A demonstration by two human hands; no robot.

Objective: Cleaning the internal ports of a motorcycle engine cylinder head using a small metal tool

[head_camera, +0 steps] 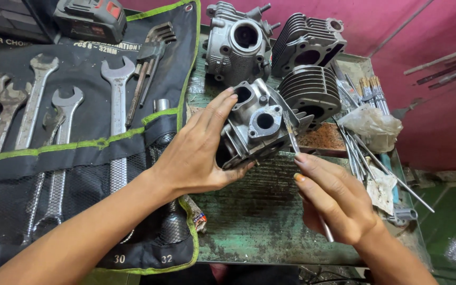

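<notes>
**Head view: cast engine head held at table, brush applied**

Head view, looking down on a worn green metal table (259, 221), paint scratched and flaked.

Materials and shapes: grey cast-metal cylinder head (254, 126), blocky, dull and grimy, with round ports and a flanged opening facing up. Behind it, a second cylinder head (237, 42) of the same grey casting and two dark finned cylinders (310, 68), fins thin and closely stacked. At left, a black fabric tool roll (80, 158) with green edging and mesh pockets, holding bright steel open-end spanners (117, 95) and a set of hex keys (146, 63). At right, a crumpled clear plastic bag (373, 124) and loose thin metal rods (386, 174).

Position: cylinder head near table centre, tilted, gripped from its left side by the left hand (196, 153), fingers spread over the top edge, thumb underneath. Right hand (339, 203) just to the right and below, closed around a slim metal-handled brush (294, 137), bristle tip touching the casting beside the flanged port.

Condition of cylinder head: oily dark staining in recesses, lighter bare metal on raised faces.
</notes>
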